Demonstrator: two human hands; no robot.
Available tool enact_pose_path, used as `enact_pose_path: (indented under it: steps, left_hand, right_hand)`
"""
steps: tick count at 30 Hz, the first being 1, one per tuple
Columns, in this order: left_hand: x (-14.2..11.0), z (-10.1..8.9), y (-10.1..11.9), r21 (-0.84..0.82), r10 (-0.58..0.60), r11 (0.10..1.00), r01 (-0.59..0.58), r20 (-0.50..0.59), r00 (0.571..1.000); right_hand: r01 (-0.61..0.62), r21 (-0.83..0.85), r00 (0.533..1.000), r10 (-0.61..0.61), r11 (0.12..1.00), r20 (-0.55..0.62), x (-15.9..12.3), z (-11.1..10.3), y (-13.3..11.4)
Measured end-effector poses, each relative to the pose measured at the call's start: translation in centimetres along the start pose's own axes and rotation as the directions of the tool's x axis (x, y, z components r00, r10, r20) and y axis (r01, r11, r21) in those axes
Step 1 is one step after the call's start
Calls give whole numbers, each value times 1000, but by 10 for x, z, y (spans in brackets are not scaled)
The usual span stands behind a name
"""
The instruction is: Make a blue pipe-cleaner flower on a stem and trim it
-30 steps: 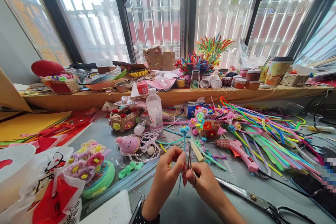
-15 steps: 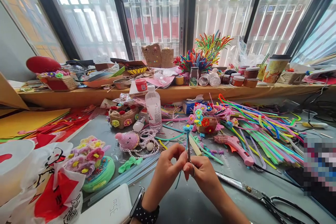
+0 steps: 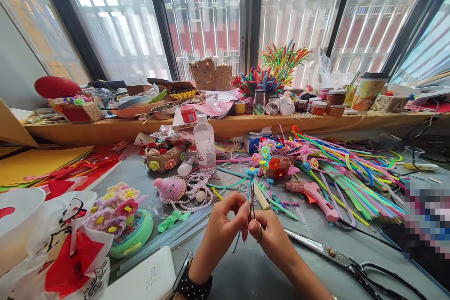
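My left hand [image 3: 225, 222] pinches the thin stem of a blue pipe-cleaner flower [image 3: 251, 172], whose head points away from me; the stem's tail hangs below my fingers. In my right hand [image 3: 270, 236] is a small pair of scissors [image 3: 252, 201], its blades pointing up and slightly apart alongside the stem. Whether the blades touch the stem I cannot tell. Just beyond my hands lie a cream-coloured stick [image 3: 260, 196] and scattered fuzzy scraps. A pink glue gun [image 3: 316, 197] rests to the right.
Large scissors [image 3: 330, 251] lie right of my forearm. A water bottle [image 3: 204, 145], a pearl string [image 3: 202, 185] and a flower-trimmed basket [image 3: 163, 157] stand beyond my left hand. Pipe cleaners [image 3: 362, 192] spread on the right. A white power bank [image 3: 149, 274] lies at front left.
The scissor blades have parted a little, and my right hand has shifted slightly away from my left. My left hand still holds the flower stem in nearly the same place.
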State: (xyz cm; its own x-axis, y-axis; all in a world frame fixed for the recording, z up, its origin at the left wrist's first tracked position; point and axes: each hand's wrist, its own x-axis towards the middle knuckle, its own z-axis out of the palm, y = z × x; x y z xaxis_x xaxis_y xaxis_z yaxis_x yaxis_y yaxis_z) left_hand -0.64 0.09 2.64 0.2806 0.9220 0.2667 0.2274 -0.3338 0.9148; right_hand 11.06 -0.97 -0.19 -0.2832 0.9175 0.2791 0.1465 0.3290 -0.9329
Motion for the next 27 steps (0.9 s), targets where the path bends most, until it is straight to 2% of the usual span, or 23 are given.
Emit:
enact_pose_path:
  steps: [5,13,22,27]
  left_hand:
    - [0,-1,1,38,16,999,-17,17,1000]
    - [0,-1,-3,-33,0,999,0,11,1000]
    - [1,0,-2,-97,-24,995,24,0,1000]
    - [0,0,-3,-112,-24,993,28,40,999]
  right_hand:
    - [-10,-56,998,6,998,-68,2,-1,1]
    - [-36,-116,994,24,993,-103,3,-1,4]
    - [-46,-58,999,46,997,-3,1,0,-1]
    - [-43,-62,999,43,997,7,3,0,1]
